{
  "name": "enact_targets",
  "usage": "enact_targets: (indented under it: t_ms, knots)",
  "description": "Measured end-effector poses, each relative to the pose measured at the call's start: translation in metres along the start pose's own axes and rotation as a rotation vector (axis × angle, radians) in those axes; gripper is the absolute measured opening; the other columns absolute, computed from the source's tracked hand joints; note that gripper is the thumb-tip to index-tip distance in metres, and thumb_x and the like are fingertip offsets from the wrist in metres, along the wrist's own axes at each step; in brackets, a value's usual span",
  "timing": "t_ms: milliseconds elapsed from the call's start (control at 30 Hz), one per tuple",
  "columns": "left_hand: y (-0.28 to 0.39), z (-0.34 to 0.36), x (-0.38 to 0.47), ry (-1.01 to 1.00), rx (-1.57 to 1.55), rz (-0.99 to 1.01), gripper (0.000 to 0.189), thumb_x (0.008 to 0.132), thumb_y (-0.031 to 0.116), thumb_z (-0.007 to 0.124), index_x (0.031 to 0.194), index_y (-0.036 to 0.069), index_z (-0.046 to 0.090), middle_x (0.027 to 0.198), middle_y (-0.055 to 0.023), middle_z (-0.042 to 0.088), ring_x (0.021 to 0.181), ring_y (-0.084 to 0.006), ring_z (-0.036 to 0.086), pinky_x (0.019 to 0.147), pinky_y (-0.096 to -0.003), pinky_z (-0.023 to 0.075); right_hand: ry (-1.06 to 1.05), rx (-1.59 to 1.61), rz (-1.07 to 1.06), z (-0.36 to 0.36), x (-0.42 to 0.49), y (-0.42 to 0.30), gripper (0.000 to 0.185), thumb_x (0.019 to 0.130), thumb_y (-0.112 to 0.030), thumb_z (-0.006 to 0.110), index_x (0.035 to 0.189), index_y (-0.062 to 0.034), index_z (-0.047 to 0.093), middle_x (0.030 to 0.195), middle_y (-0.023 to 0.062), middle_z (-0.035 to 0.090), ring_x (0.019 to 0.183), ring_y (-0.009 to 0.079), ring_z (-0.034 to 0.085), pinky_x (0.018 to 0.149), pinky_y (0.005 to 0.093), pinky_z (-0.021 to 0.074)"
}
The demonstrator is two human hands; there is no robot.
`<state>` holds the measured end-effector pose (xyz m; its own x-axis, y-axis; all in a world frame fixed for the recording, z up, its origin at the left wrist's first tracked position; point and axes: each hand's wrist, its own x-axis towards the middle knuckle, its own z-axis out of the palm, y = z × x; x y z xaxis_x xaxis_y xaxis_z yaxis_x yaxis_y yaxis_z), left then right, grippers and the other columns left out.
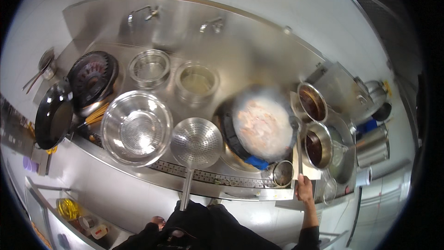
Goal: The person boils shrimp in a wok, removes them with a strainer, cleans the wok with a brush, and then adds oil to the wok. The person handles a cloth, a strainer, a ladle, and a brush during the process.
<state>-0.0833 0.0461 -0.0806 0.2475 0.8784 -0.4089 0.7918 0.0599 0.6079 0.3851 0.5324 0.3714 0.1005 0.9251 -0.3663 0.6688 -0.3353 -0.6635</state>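
Note:
At the right of the range, my right hand [304,190] is closed around the long handle of a ladle [299,152]. The ladle's head is at the right rim of a wok [229,135]. Pale liquid with pinkish pieces of food [263,128] fills the wok, and steam blurs it. A blue cloth [256,162] covers part of the wok's near rim. My left hand [159,221] hangs low by my body, mostly hidden by the sleeve; its grip cannot be made out. A perforated metal skimmer [197,142] lies left of the wok, its handle pointing towards me.
A large steel bowl [137,128] stands left of the skimmer. Behind are two steel pots [150,68], one holding cloudy liquid. Dark sauce fills two containers [317,146] at right. A black wok [53,121] leans far left. Two taps [211,26] project from the back wall.

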Motion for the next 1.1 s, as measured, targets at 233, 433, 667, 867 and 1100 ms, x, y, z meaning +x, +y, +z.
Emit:
enact_targets:
  t_ms: [233, 433, 667, 867, 1100]
  knots:
    - [0.037, 0.016, 0.019, 0.153, -0.011, -0.292, 0.020, 0.081, 0.033, 0.060, 0.085, 0.018, 0.072, 0.088, -0.0071, 0.072, 0.081, -0.0309, 0.069, 0.070, -0.0455, 0.0553, -0.478, 0.378, 0.235, 0.028, 0.028, 0.006, 0.037, 0.099, -0.033, 0.061, 0.076, -0.0120, 0.042, 0.058, -0.0031, 0.040, 0.045, 0.0095, 0.041, 0.039, 0.0250, 0.0328]
    - [0.073, 0.038, 0.015, 0.227, -0.621, -0.766, 0.019, 0.082, 0.027, 0.069, 0.097, 0.015, 0.074, 0.094, -0.0098, 0.073, 0.090, -0.0329, 0.069, 0.079, -0.0434, 0.0560, -0.890, 1.110, 0.393, 0.060, 0.052, 0.014, 0.026, 0.101, -0.031, 0.057, 0.088, -0.0097, 0.057, 0.063, -0.0092, 0.038, 0.047, 0.0013, 0.035, 0.041, 0.0189, 0.0276]
    - [0.090, 0.040, 0.014, 0.179, -0.453, -0.602, 0.023, 0.082, 0.025, 0.070, 0.101, 0.012, 0.074, 0.098, -0.0096, 0.073, 0.090, -0.0308, 0.070, 0.079, -0.0398, 0.0556, -1.112, 1.363, 0.398, 0.066, 0.048, 0.019, 0.026, 0.104, -0.030, 0.053, 0.099, -0.0056, 0.061, 0.064, -0.0092, 0.040, 0.045, -0.0004, 0.035, 0.037, 0.0170, 0.0280]
    - [0.093, 0.031, 0.028, 0.264, -0.211, -0.075, 0.027, 0.082, 0.024, 0.071, 0.104, 0.010, 0.073, 0.101, -0.0095, 0.073, 0.089, -0.0290, 0.070, 0.078, -0.0368, 0.0553, -0.888, 0.937, 0.185, 0.011, 0.012, 0.013, 0.032, 0.099, -0.038, 0.060, 0.091, -0.0073, 0.053, 0.066, -0.0045, 0.042, 0.047, 0.0046, 0.038, 0.039, 0.0219, 0.0302]
    - [0.148, -0.022, 0.084, 0.294, -0.541, -0.629, 0.027, 0.081, 0.027, 0.068, 0.098, 0.005, 0.071, 0.098, -0.0138, 0.070, 0.092, -0.0315, 0.067, 0.078, -0.0406, 0.0544, -0.607, 0.459, -0.026, -0.040, -0.004, 0.031, 0.046, 0.094, -0.045, 0.066, 0.102, -0.0020, 0.051, 0.066, 0.0010, 0.049, 0.047, 0.0100, 0.048, 0.040, 0.0270, 0.0426]
